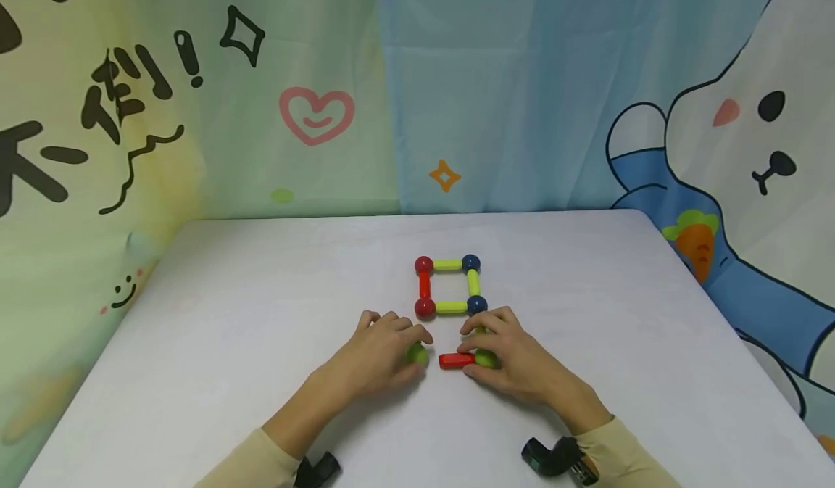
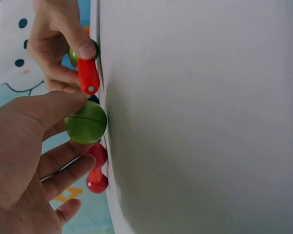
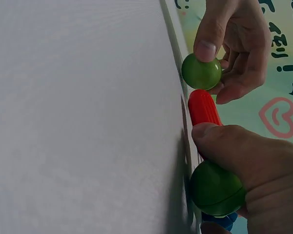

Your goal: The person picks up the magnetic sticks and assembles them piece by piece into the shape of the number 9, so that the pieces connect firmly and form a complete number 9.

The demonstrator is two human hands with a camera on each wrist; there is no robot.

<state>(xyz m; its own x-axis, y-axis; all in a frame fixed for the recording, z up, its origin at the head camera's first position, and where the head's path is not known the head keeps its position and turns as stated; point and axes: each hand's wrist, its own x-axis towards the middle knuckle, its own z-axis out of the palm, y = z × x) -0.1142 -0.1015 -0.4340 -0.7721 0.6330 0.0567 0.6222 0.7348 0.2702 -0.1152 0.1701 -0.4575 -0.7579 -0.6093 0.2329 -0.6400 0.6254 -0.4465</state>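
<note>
My left hand point(image 1: 381, 354) pinches a green ball point(image 2: 86, 123) between thumb and fingers, just left of a red rod point(image 1: 456, 361). My right hand point(image 1: 515, 357) grips that rod near its right end, where a second green ball point(image 3: 218, 189) joins it. The rod's free end points at the left hand's ball, with a small gap in the head view. Behind the hands lies a square of rods and balls: red balls point(image 1: 425, 308) on the left, blue balls point(image 1: 471, 263) on the right. A yellow-green rod point(image 1: 481, 330), partly hidden by right fingers, runs from the near blue ball toward the second green ball.
The pieces lie on a white table point(image 1: 228, 343). Its far edge meets a printed cloth backdrop point(image 1: 457, 96). Dark wrist cameras point(image 1: 551, 457) sit at both sleeves, close above the tabletop.
</note>
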